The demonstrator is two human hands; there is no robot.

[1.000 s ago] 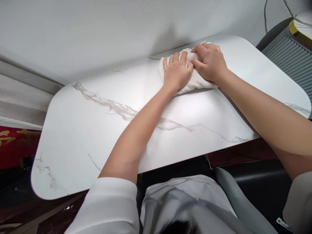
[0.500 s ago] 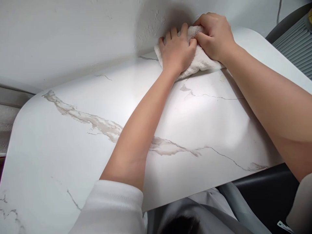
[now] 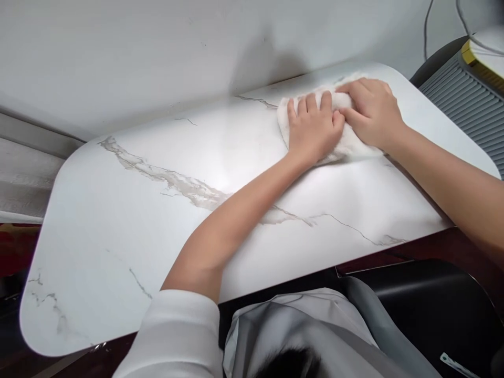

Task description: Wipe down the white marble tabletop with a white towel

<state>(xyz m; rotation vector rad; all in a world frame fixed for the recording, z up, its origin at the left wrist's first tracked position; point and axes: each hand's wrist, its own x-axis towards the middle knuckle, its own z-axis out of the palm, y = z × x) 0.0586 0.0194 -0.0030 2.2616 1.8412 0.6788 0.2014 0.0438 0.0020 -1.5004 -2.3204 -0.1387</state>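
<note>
A white cloth (image 3: 350,143), folded and fluffy, lies on the white marble-patterned table (image 3: 118,226) toward its far right part. My left hand (image 3: 315,126) presses palm down on the cloth's left half, fingers spread out and pointing away from me. Beside it, my right hand (image 3: 374,110) is closed on the cloth's right side, thumb toward the left hand. The two thumbs are close together. Part of the cloth is hidden under both hands.
A white wall (image 3: 137,58) runs along the table's far edge. At the right stands a grey ribbed object (image 3: 460,100) with a yellow-edged top; cables hang above it. A black seat (image 3: 425,304) is below the near edge. Pale fabric-like folds (image 3: 27,173) are at the left.
Both hands and the cloth have moved away from the wall, toward me and a little to the right along the table. The view has shifted, showing more of the table's left and right ends.
</note>
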